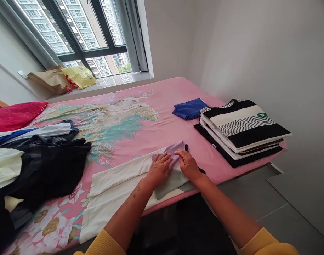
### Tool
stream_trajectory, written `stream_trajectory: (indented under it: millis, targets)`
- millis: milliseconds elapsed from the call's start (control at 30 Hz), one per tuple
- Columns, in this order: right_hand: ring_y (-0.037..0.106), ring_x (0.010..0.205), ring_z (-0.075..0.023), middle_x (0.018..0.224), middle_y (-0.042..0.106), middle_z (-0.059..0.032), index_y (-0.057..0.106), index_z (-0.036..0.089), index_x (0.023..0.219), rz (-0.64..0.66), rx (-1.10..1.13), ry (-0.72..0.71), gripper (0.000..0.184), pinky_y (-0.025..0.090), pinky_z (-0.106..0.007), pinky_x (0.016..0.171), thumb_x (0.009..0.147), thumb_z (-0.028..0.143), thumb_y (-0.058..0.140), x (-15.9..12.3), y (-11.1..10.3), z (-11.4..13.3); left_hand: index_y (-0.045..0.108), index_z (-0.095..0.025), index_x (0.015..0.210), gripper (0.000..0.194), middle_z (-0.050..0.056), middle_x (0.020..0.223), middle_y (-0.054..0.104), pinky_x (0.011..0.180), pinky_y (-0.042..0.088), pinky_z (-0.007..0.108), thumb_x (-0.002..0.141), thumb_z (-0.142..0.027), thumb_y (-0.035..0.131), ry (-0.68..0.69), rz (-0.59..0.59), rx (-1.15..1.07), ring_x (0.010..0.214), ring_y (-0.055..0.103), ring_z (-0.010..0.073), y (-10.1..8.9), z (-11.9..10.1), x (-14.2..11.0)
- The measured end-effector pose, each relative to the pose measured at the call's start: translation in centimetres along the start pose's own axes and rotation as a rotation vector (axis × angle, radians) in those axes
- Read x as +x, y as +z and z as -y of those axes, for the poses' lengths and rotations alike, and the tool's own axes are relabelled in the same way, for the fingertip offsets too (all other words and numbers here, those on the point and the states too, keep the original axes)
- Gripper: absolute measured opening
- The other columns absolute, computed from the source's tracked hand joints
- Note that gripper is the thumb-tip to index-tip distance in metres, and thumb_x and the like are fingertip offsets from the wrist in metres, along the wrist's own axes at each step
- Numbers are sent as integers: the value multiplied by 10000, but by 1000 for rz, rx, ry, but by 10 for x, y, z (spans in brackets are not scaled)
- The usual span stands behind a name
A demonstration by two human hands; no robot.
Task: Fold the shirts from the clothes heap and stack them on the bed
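A long cream garment [111,193] with lilac and grey-green panels and a dark edge lies along the near edge of the bed; its exact kind I cannot tell. My left hand [160,167] rests flat on it, fingers stretched out over the lilac part. Close beside it, my right hand [188,164] is curled, with thumb and fingertips pinching the lilac cloth. Parts of the garment are hidden under both hands and forearms.
A stack of folded clothes, topped by a striped shirt [241,122], sits at the bed's right edge. Behind it lies folded blue cloth [189,108]. Loose dark clothes [50,163] and a red cushion [15,115] are left on the pink bedsheet [164,124]. Bags [80,77] stand by the window.
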State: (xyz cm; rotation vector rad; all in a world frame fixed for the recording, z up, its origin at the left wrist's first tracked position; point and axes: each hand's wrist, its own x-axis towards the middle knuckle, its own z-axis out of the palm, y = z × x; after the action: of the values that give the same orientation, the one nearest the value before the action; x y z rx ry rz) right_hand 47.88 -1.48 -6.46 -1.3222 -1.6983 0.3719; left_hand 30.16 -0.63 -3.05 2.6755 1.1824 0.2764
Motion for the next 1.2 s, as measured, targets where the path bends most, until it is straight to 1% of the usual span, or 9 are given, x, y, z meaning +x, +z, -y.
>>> stream_trajectory:
  millis: [200,333,400,533,700,833,967,1067,1200]
  targets:
    - [569,895,-189,911,643,-45,603,197,918,84,-49,47,264,438,-348,880,830,112,369,-1,-6,0,397,-246,1343,460,66,1424,394,1110,119,536,894,-348,384,-28,103,-15,1341,299,231,11,3,-3]
    - [578,893,-190,911,654,-40,603,200,933,40,-85,86,252,393,-383,955,855,147,369,-1,-9,-1,486,-251,1273,432,43,1374,466,1109,171,482,937,-369,243,-97,74,-54,1322,335,202,3,6,-5]
    - [569,967,-188,971,653,-49,604,200,991,63,-94,35,289,360,-389,997,870,153,345,0,-4,6,474,-241,1285,436,42,1382,457,1112,176,459,936,-367,244,-98,29,-33,1331,316,200,3,5,0]
    - [398,1256,-232,1290,522,-94,516,183,1241,328,-217,-83,386,192,-468,1096,877,233,400,-6,16,8,358,-199,1371,507,83,1455,338,1114,121,501,903,-392,329,-176,17,75,1367,229,245,21,7,2]
    - [182,1366,-287,1468,253,-124,350,154,1390,403,-415,84,643,9,-544,1102,847,479,470,-16,18,-16,318,-177,1396,615,123,1489,245,1116,75,506,870,-494,348,-298,-37,169,1384,164,271,42,11,-10]
    - [201,1363,-261,1466,266,-107,344,154,1391,461,-388,194,603,55,-547,1100,882,474,388,-9,-2,-19,299,-191,1407,646,117,1502,204,1113,57,513,858,-528,345,-348,10,147,1392,122,274,37,11,-9]
    - [347,1298,-223,1355,457,-103,473,161,1296,184,-219,255,498,224,-483,1089,929,420,258,-7,-32,-15,289,-218,1408,592,83,1508,193,1109,105,509,890,-505,281,-382,95,-14,1395,126,236,18,15,-5]
    - [421,1240,-200,1253,546,-105,549,156,1199,-63,-82,182,452,316,-407,1067,929,406,287,-24,-50,-6,263,-212,1416,535,55,1509,197,1113,136,486,927,-420,197,-380,31,-58,1394,139,194,10,18,-12]
    - [423,1239,-200,1230,558,-84,564,190,1149,-144,18,153,354,342,-413,1057,922,359,352,-69,-57,14,285,-242,1409,538,38,1500,228,1124,54,497,912,-446,270,-269,-13,54,1393,142,208,18,20,-31]
